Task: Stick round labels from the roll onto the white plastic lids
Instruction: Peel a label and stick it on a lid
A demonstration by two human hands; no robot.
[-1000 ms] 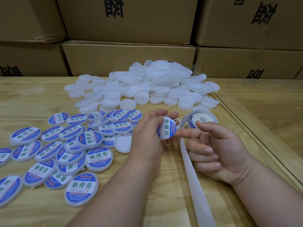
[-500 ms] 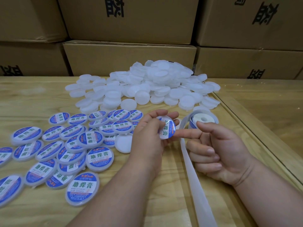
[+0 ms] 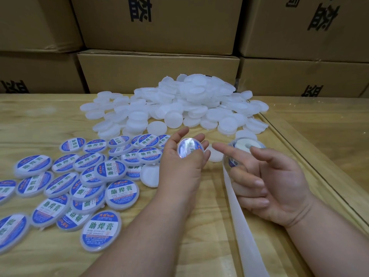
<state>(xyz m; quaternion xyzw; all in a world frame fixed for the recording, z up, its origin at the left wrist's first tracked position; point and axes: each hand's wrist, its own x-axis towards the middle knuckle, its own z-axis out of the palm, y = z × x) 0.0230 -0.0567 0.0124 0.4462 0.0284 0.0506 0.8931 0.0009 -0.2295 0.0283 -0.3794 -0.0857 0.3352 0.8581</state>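
My left hand [image 3: 179, 162] is raised over the table with its fingers straightened, and a blurred labelled lid [image 3: 190, 149] lies against them. My right hand [image 3: 265, 182] is just right of it, index finger pointing at the lid without touching it, the other fingers loosely curled and holding nothing. The label roll [image 3: 242, 145] stands behind the right index finger. Its empty backing strip [image 3: 245, 226] trails toward me. A heap of blank white lids [image 3: 189, 104] lies at the back. Several labelled lids [image 3: 111, 172] are spread at the left.
Two loose blank lids [image 3: 149, 174] [image 3: 215, 156] lie near my hands. Stacked cardboard boxes [image 3: 157, 70] wall off the far side of the wooden table. A raised wooden edge [image 3: 299, 156] runs diagonally at the right.
My left fingers have straightened out from around the labelled lid, which has turned and blurred. My right index finger has come off the label and drawn back a little.
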